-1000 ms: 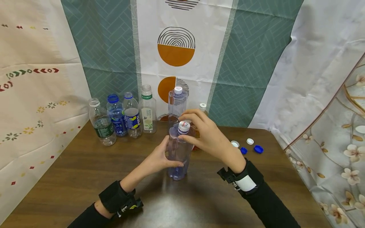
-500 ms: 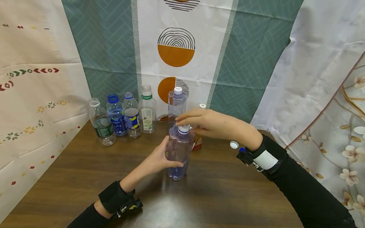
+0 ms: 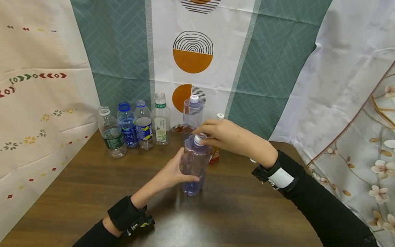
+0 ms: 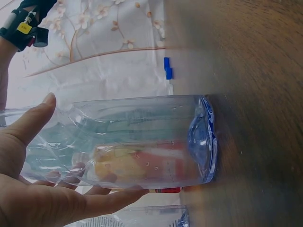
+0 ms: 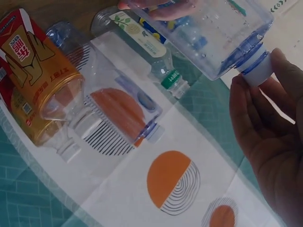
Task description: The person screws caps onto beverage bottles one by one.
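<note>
A clear, bluish plastic bottle [image 3: 195, 166] stands upright on the table in the head view. My left hand [image 3: 172, 173] grips its body, thumb on the near side and fingers behind; the left wrist view shows the bottle's ribbed base [image 4: 203, 139] on the wood. At the top, a white cap [image 5: 259, 68] sits at the neck, and my right hand [image 5: 272, 118] pinches it between thumb and fingertips. Whether the cap is tight or loose cannot be seen.
Several capless bottles [image 3: 142, 127] line the back left. Behind the gripped bottle stands a similar one with a white cap [image 3: 194, 99]. Right of it is a red-and-orange labelled bottle [image 5: 42, 66]. Blue caps [image 4: 168, 71] lie at the right, mostly behind my right arm in the head view.
My right wrist swung out to the right and then slightly back, the fingers staying at the cap. My left hand and the bottle have kept their place.
</note>
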Tool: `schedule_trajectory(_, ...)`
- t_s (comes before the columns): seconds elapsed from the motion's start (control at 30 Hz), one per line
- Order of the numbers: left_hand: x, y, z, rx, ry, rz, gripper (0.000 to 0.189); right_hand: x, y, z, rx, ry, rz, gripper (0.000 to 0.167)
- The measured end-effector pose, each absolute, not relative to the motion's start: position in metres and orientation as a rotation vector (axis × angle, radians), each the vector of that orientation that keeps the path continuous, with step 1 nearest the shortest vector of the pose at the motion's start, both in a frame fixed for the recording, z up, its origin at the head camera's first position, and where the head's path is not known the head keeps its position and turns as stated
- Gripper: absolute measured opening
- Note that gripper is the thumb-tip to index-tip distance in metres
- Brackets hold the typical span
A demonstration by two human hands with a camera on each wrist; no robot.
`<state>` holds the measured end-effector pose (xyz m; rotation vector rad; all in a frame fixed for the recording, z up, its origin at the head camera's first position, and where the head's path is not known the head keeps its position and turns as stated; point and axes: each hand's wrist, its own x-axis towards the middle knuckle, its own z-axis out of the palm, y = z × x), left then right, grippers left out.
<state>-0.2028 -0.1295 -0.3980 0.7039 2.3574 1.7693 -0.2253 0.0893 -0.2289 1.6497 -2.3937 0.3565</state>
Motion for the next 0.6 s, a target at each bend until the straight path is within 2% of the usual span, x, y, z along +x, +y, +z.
schedule_trajectory(0.37, -0.204, -0.129, -0.398, 0.709, 2.361, 1.762, 0.097, -0.226, 0.091, -0.224, 1.609, -2.462, 0.334, 0.034)
schedule_trajectory(0.6, -0.204, -0.13, -0.4, 0.658, 2.356, 1.753, 0.098, -0.231, 0.1, -0.217, 1.809, -2.417, 0.331, 0.037)
